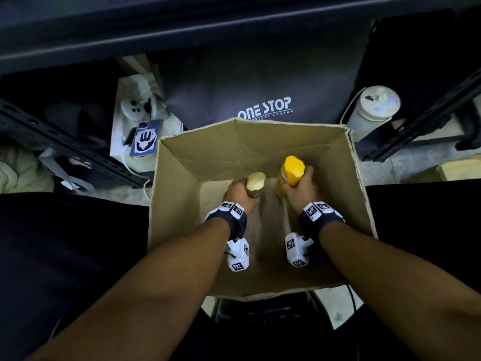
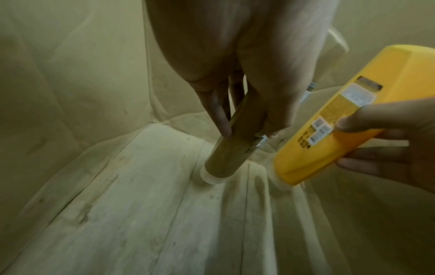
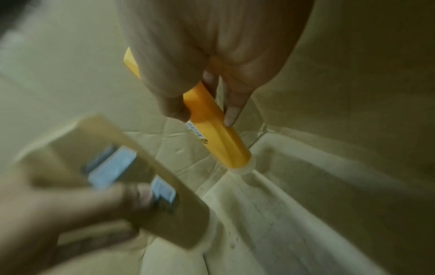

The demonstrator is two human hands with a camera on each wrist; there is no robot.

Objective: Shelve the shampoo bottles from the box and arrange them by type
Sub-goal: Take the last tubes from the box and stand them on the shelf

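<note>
Both hands reach down into an open cardboard box [image 1: 359, 194]. My left hand [image 1: 240, 190] grips a tan shampoo bottle [image 1: 255, 184], cap down, its white cap [image 2: 213, 178] near the box floor. My right hand [image 1: 302, 185] grips a yellow shampoo bottle [image 1: 291, 172], also cap down. In the left wrist view the tan bottle [image 2: 235, 141] lies between thumb and fingers, with the yellow bottle [image 2: 334, 119] beside it on the right. In the right wrist view the yellow bottle [image 3: 216, 137] hangs over the box floor and the tan bottle [image 3: 132, 173] is blurred at lower left.
The box floor [image 2: 141, 214] shows no other bottles. A dark shelf edge [image 1: 234, 22] runs across the top, above a dark bag printed ONE STOP [image 1: 264, 108]. A phone [image 1: 144, 139] and a controller [image 1: 134, 108] lie at left. A white canister [image 1: 372, 110] stands at right.
</note>
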